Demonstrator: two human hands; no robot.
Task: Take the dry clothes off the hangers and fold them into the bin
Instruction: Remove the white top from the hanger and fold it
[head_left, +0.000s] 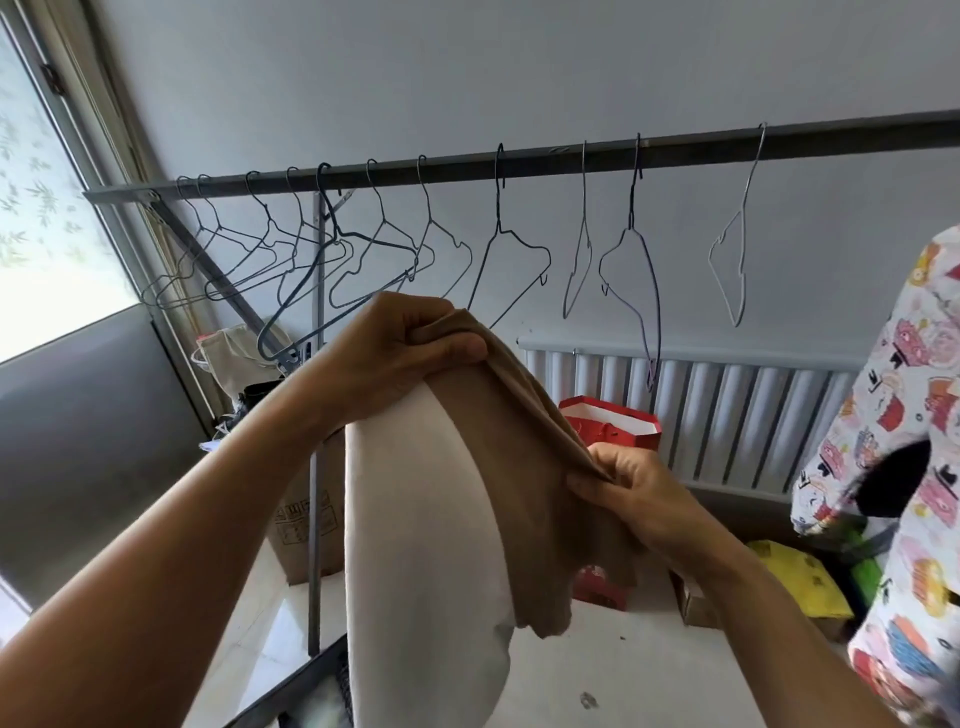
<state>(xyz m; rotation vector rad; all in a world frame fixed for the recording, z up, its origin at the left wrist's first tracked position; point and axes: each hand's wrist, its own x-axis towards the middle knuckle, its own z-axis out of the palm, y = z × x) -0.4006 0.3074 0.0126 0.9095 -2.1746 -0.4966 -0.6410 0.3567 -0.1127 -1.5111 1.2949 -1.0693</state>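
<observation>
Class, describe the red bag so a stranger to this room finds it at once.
Find the rail of wire hangers, then the white radiator on the wall below it. The red bag stands at the radiator's left end, behind the brown cloth; its open top shows a white inside, unlike the brown boxes nearby.

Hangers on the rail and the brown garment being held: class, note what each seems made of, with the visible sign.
Hangers: thin bent wire, probably metal, dark or pale grey; slim kinked outlines. Brown garment: soft matt fabric; it creases and drapes where the left hand and right hand grip it.
</observation>
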